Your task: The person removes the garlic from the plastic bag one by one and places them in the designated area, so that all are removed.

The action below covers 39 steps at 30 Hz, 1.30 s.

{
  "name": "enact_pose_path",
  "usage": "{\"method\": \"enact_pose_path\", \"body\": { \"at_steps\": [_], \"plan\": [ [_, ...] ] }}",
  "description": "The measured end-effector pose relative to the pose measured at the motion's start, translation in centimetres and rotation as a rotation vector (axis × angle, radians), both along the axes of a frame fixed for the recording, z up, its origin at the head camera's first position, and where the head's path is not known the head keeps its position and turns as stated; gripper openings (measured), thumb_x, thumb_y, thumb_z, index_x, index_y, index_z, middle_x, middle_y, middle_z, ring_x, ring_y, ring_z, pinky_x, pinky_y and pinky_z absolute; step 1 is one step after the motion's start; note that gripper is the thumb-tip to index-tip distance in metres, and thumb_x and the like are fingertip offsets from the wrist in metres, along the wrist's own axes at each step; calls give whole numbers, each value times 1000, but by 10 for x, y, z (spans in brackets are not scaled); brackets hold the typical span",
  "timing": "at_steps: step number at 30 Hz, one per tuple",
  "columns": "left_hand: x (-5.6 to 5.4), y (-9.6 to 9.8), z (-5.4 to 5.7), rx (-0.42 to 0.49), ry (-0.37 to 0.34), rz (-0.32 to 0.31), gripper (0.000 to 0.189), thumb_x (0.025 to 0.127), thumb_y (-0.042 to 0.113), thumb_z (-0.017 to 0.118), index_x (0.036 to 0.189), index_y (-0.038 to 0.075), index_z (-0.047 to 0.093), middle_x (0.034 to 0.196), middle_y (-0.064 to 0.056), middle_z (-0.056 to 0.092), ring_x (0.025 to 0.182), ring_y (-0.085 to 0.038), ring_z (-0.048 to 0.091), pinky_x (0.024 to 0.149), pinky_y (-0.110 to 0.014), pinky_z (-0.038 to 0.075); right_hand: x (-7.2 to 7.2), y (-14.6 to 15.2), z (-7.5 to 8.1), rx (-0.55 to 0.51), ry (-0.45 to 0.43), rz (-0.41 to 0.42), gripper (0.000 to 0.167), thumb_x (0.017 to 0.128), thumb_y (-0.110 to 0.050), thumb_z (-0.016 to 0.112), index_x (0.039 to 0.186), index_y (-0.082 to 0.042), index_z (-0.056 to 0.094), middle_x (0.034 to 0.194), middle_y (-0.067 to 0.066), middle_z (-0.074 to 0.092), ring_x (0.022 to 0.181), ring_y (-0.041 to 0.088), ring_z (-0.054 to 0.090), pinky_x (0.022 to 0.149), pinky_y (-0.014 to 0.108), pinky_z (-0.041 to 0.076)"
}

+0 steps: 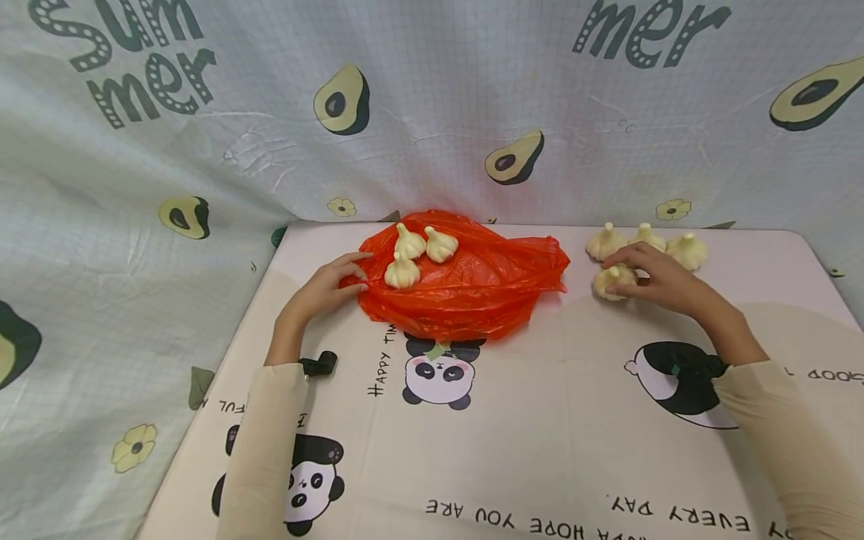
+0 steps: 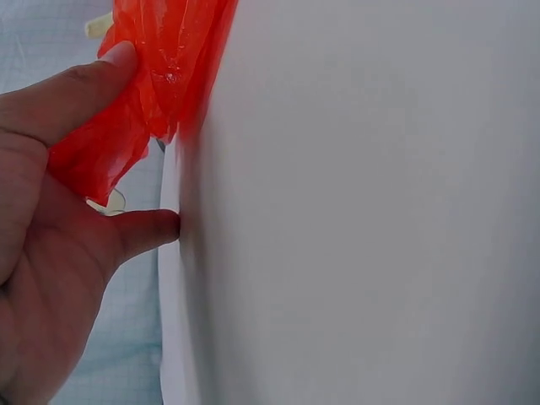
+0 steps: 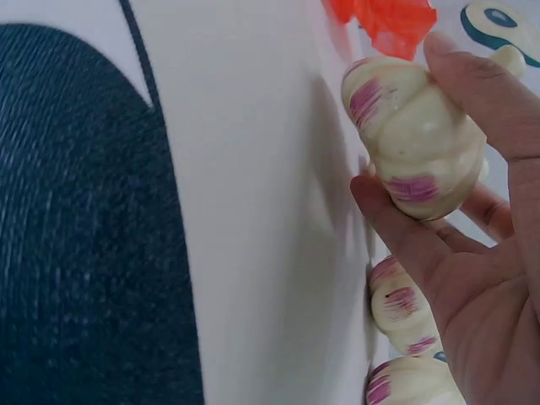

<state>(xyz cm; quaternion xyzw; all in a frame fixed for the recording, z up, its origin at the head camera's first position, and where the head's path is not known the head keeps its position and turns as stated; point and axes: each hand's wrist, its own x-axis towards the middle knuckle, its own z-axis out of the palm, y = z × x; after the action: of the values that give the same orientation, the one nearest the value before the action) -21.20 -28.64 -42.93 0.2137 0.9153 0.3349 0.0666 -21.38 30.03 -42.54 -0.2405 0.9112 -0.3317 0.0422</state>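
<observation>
My right hand (image 1: 658, 277) grips a garlic bulb (image 1: 610, 283) between thumb and fingers; purple streaks mark this bulb (image 3: 413, 139) in the right wrist view. Just behind it on the table sit more bulbs, one at the left (image 1: 605, 241), one partly hidden in the middle (image 1: 648, 236) and one at the right (image 1: 687, 252). At the left end of a crumpled red plastic bag (image 1: 472, 292), my left hand (image 1: 324, 289) reaches in with fingers extended. Its thumb (image 2: 118, 63) overlaps the red plastic in the left wrist view. Three garlic bulbs (image 1: 409, 244) lie together on the bag's left part.
A light tablecloth (image 1: 526, 435) printed with pandas and lettering covers the table. Behind it and at the left hangs a pale curtain (image 1: 418, 97) with avocado prints. A small black object (image 1: 324, 363) shows beside my left wrist.
</observation>
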Motion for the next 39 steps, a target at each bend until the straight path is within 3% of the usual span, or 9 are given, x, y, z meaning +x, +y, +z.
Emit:
{"method": "enact_pose_path", "body": {
  "at_steps": [5, 11, 19, 27, 36, 39],
  "plan": [
    [1, -1, 0, 2, 2, -4, 6, 95, 10, 71, 96, 5, 69, 153, -12, 48, 144, -34, 38, 120, -51, 31, -1, 1, -2, 19, 43, 5, 36, 86, -12, 82, 121, -10, 73, 124, 8, 66, 107, -5, 47, 83, 9, 43],
    [1, -1, -1, 6, -1, -8, 5, 95, 10, 72, 96, 6, 70, 152, -12, 48, 145, -34, 38, 120, -51, 30, -1, 2, -4, -11, 13, -1, 38, 89, -12, 79, 126, -11, 71, 127, 10, 68, 106, -16, 49, 87, 0, 40],
    [0, -1, 1, -3, -13, -6, 6, 94, 10, 72, 99, 6, 71, 153, -12, 48, 145, -35, 38, 120, -53, 30, -2, 2, -5, -31, 10, 6, 35, 92, -11, 76, 126, -15, 71, 126, 5, 68, 106, -10, 50, 89, 1, 40],
    [0, -2, 0, -15, -15, -10, 10, 94, 10, 73, 103, 6, 73, 153, -12, 48, 146, -35, 37, 121, -54, 28, -5, -1, -5, -107, 33, 80, 39, 88, 0, 76, 124, -9, 71, 131, 12, 65, 116, -15, 48, 93, 4, 42],
    [1, -2, 0, -26, -38, -14, 24, 94, 12, 73, 117, 6, 74, 155, -12, 45, 148, -36, 33, 122, -55, 26, -2, 3, -4, -96, 47, 65, 42, 89, 2, 75, 129, -5, 67, 131, 13, 64, 114, -15, 48, 93, 3, 42],
    [0, -3, -1, -32, -44, -8, 26, 95, 13, 72, 120, 6, 72, 155, -12, 45, 148, -36, 33, 121, -56, 26, 0, 4, 1, -73, 74, 62, 41, 90, -1, 74, 131, -5, 66, 131, 11, 64, 114, -9, 52, 93, 2, 41]
  ]
}}
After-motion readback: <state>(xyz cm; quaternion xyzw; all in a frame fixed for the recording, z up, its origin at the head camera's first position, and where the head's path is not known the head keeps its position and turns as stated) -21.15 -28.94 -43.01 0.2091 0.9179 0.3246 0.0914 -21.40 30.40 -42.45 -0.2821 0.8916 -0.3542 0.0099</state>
